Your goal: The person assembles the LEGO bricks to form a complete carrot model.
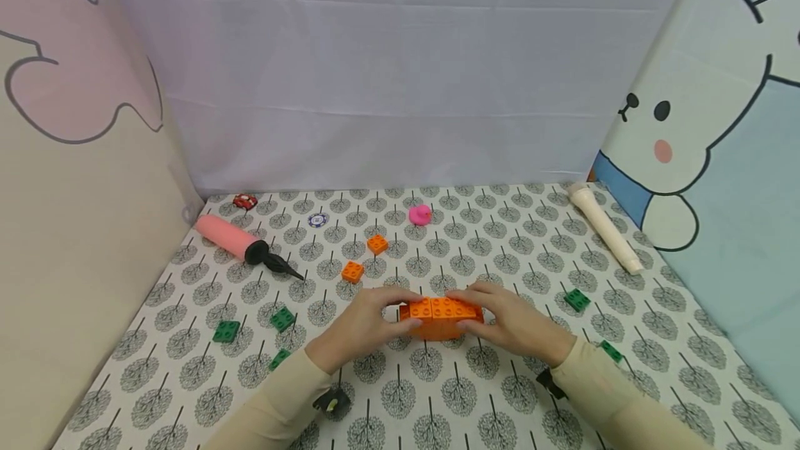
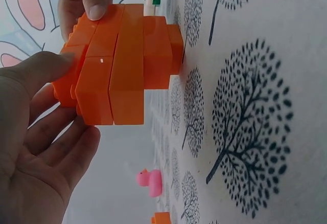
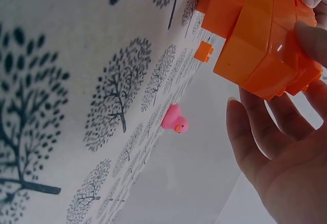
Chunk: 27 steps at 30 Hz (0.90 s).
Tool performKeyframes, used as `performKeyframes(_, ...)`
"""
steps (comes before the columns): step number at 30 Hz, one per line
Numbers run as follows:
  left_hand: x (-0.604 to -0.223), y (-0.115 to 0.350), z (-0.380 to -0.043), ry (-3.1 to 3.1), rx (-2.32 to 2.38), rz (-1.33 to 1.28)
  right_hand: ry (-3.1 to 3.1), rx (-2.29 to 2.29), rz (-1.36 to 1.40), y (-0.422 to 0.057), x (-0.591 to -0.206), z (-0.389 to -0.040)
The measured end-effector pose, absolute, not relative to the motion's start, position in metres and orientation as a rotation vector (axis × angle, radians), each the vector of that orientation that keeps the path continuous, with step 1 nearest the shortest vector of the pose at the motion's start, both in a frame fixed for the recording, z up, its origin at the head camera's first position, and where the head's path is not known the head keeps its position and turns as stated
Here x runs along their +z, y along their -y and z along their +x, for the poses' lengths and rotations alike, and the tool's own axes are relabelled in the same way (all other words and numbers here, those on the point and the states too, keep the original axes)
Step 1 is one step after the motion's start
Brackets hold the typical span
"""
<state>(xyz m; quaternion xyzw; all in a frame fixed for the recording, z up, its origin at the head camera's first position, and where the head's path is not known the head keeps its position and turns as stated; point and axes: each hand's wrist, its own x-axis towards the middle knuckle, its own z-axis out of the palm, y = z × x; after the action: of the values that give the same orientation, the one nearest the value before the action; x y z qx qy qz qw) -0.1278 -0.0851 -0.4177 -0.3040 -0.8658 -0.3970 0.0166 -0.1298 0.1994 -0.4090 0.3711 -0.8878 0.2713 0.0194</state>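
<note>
**Head view: your left hand (image 1: 362, 325) and right hand (image 1: 515, 318) held an orange brick stack (image 1: 440, 329) between them**

The stack stood studs uppermost over the nearer middle of the patterned cloth (image 1: 400, 429); beyond it lay a nearer orange brick (image 1: 353, 271), a farther orange brick (image 1: 378, 244) and a pink duck (image 1: 420, 214). Your fingers were set narrow upon its upper part: at each end the thumb bore on the near face, opposed by fingers at the top and far side. Both wrist views showed the other fingers loosely bent behind the stack; how many of them touched it could not be told. The tiers narrowed toward the cloth, so the wide upper courses overhung the lower ones. Whether the lowest brick met the cloth was uncertain.

Judged by its gloss, the material was probably hard plastic: light, stiff and slightly slick under dry fingertips. The stack would likely have borne a firm, level squeeze, yet parted along its seams under bending or twisting. Its narrow foot probably left it prone to tip. The soundest hold was likely the widest tier, taken evenly from both ends; your higher pinch on the top row may have risked prying that row loose.
</note>
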Motion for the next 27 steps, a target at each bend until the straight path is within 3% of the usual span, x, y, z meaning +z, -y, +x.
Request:
performKeyframes(21, -0.416, 0.089, -0.131, 2.721, -1.103, -1.046, 2.793, 0.881, 1.080, -0.204, -0.411, -0.129)
performKeyframes(27, -0.410, 0.113, -0.143, 2.836, -1.054, -0.917, 2.850, 0.898, 1.010, -0.215, -0.410, -0.127)
